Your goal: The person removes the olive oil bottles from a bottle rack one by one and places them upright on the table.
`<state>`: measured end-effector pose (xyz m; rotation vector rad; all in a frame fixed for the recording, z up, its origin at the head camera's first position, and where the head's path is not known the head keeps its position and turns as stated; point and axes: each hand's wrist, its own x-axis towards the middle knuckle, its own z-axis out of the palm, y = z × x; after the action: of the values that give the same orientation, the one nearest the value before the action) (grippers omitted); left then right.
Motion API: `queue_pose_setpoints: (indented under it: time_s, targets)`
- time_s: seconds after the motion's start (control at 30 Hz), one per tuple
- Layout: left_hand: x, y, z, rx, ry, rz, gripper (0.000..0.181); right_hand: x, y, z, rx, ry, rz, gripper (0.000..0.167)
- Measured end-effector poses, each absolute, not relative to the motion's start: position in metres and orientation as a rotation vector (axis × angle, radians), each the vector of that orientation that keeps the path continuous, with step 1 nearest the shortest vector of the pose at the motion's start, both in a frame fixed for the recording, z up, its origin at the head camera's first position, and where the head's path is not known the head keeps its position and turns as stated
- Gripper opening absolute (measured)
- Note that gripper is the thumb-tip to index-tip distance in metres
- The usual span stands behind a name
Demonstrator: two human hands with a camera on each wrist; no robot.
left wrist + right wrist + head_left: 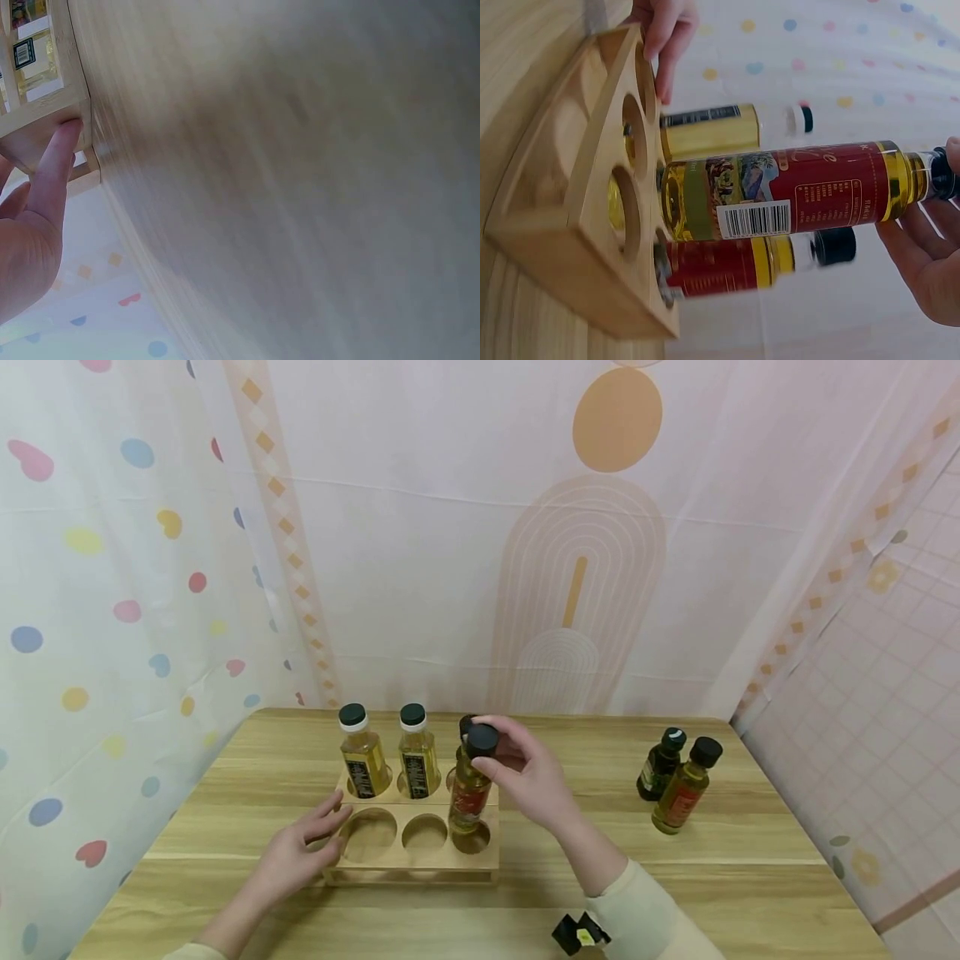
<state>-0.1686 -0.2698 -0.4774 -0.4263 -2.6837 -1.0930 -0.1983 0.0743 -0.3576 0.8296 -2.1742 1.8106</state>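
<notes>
My right hand [528, 772] pinches the black cap of a red-labelled oil bottle [470, 797], whose base is over the front right hole of the wooden rack [412, 862]. In the right wrist view this bottle [780, 191] hangs at the rack's holes, another red-labelled bottle [727, 266] standing behind it. Two dark-capped bottles of yellow oil [365, 764] [418, 764] stand in the back row. The front left and middle holes hold nothing. My left hand [296, 852] touches the rack's left side, fingers loosely extended; the left wrist view shows a fingertip on the rack [45, 127].
On the table [562, 868] at the right stand a small dark bottle [660, 768] and a red-labelled bottle [681, 797], close together. A black object [579, 935] lies near my right sleeve. Patterned curtains [420, 552] hang behind the table and at both sides.
</notes>
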Motion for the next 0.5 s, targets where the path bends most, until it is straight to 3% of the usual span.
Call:
queue_pose_setpoints:
  time_s: [0.5]
  targets:
    - [-0.171,-0.271,-0.478,-0.449,-2.663,-1.102,0.041,-0.195,0.143,-0.373,0.694,-2.247,1.637,0.041]
